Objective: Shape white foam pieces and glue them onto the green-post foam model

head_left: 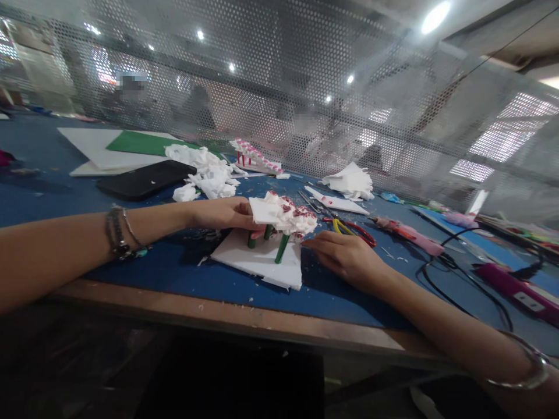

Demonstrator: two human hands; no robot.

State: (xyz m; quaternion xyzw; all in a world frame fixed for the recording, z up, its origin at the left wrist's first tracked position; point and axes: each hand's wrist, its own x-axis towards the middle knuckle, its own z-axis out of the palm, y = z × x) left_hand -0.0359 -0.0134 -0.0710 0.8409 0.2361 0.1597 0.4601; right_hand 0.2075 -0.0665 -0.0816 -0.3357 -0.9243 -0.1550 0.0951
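A small foam model (283, 212) stands in front of me, a white slab on green legs with ruffled white and dark red bits on top. Its white foam base (257, 259) lies on the blue table. My left hand (222, 214) grips the slab's left end, the thumb by its edge and fingers reaching underneath near a green leg (282, 249). My right hand (349, 256) rests on the table at the right of the base, holding nothing visible. Its fingers stretch toward the base's right edge; whether they touch it I cannot tell.
Pliers with red and yellow handles (349, 227) and a pink glue gun (408, 235) with a black cord lie right. A purple power strip (517, 291) is farther right. Behind are a black phone (146, 179), white foam scraps (209, 171), a pink-topped model (255, 157) and a perforated screen (271, 70).
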